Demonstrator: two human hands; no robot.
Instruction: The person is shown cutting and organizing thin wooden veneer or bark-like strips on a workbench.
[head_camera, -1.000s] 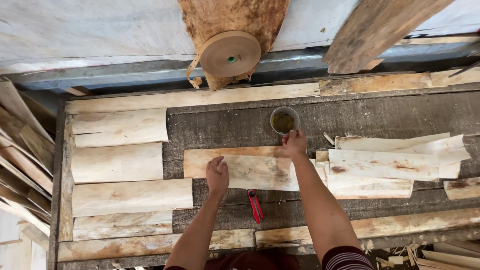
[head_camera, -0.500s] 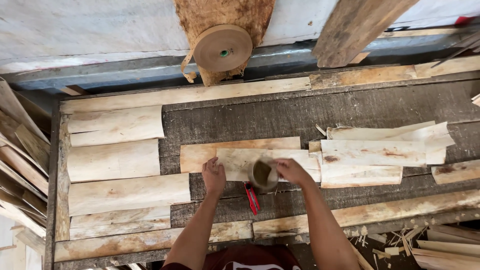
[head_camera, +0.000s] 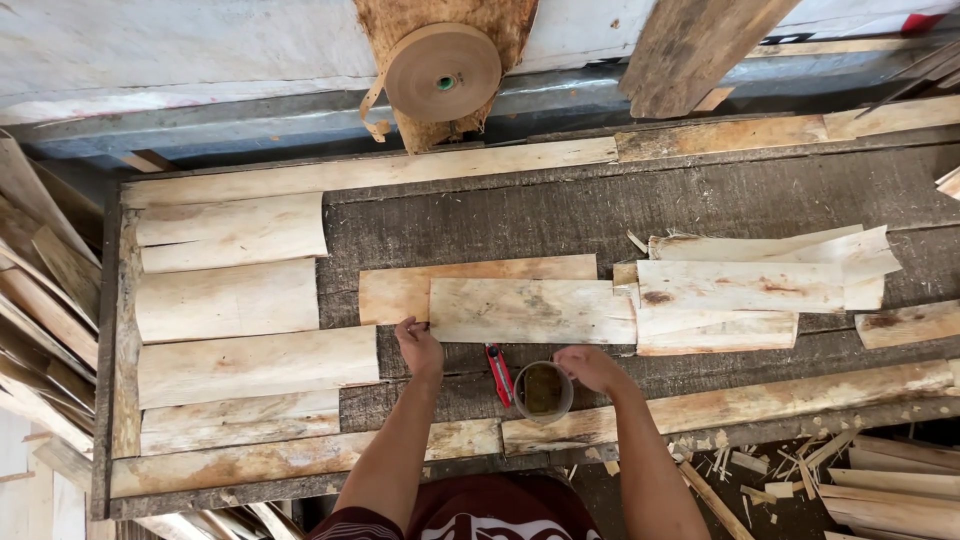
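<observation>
My right hand (head_camera: 590, 368) grips the cup (head_camera: 543, 389); my left hand (head_camera: 420, 348) seems to pinch the veneer (head_camera: 530, 310) just ahead, unglued yet.

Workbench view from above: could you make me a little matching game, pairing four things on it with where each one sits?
Things:
1. paper tape roll
2. red utility knife
3. small cup
4. left hand

Places:
A. at the right hand, near the bench's front edge
B. hanging above the back of the bench
C. lying between the two hands
D. at the lower left corner of the middle veneer sheet

Pairs: 1-B, 2-C, 3-A, 4-D
</observation>
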